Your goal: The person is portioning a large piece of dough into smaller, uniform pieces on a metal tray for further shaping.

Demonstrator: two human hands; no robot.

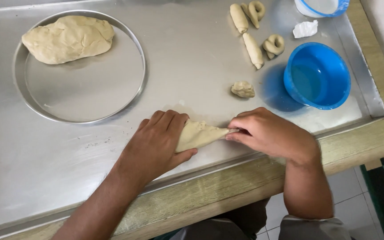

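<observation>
A tapered piece of pale dough (pixel 199 134) lies on the steel work surface (pixel 192 71) near its front edge. My left hand (pixel 156 144) wraps the thick end of it, fingers curled over the top. My right hand (pixel 270 133) pinches the thin end between fingertips and thumb. A large lump of the same dough (pixel 67 38) rests in a round steel tray (pixel 90 98) at the back left.
Two dough rolls (pixel 253 50), two looped dough shapes (pixel 275 44) and a small dough lump (pixel 243 89) lie at the back right. A blue bowl of water (pixel 317 75), a crumpled white scrap (pixel 305 29) and a white-and-blue bowl (pixel 321 6) stand beyond them. The wooden table edge (pixel 227 186) runs in front.
</observation>
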